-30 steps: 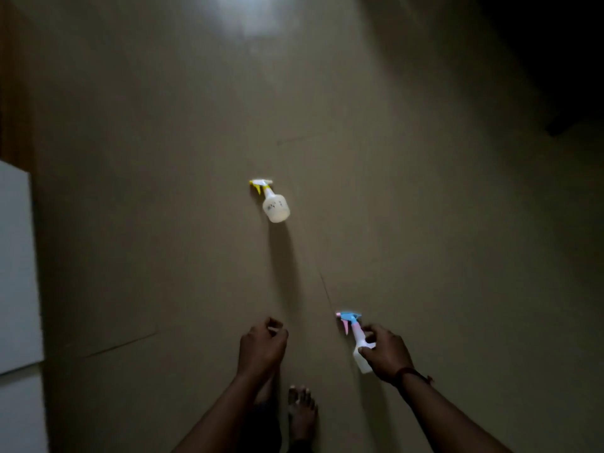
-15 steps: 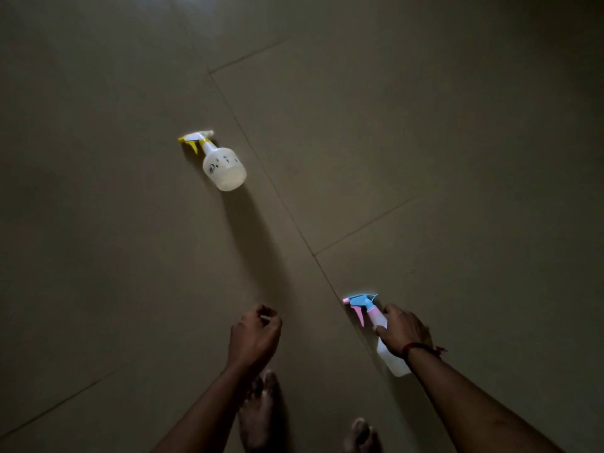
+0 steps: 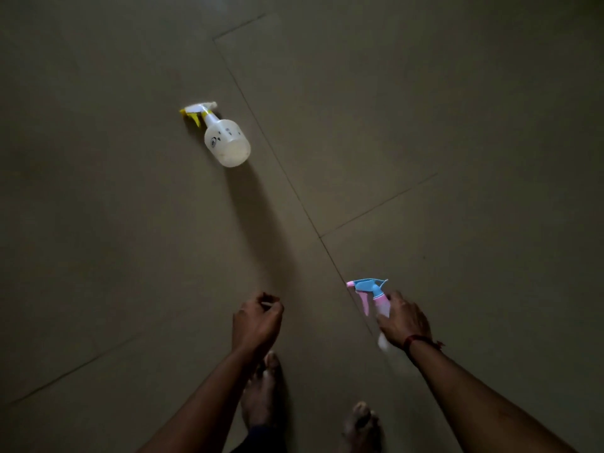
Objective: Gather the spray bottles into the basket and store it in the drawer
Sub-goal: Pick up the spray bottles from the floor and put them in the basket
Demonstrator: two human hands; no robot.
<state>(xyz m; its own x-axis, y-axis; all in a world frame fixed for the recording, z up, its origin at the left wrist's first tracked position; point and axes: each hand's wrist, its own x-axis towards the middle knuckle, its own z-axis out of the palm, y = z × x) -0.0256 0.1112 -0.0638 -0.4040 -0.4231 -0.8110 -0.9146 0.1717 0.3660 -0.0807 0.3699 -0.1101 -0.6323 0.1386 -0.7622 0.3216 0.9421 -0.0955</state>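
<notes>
A white spray bottle with a yellow-and-white trigger head (image 3: 224, 135) stands on the dim tiled floor, up and to the left of my hands. My right hand (image 3: 403, 320) is closed around the body of a second bottle with a blue and pink trigger head (image 3: 371, 291), its nozzle pointing left. My left hand (image 3: 256, 320) hangs loosely curled with its fingers closed and nothing in it, well below the yellow bottle. No basket or drawer is in view.
Dark beige floor tiles (image 3: 425, 109) with thin grout lines fill the view. My two bare feet (image 3: 261, 397) show at the bottom between my forearms. The yellow bottle casts a long shadow toward my left hand.
The view has drawn nearer to the yellow-headed bottle, which now looks larger. My right hand keeps its hold on the blue and pink bottle. The white furniture at the left edge has left view.
</notes>
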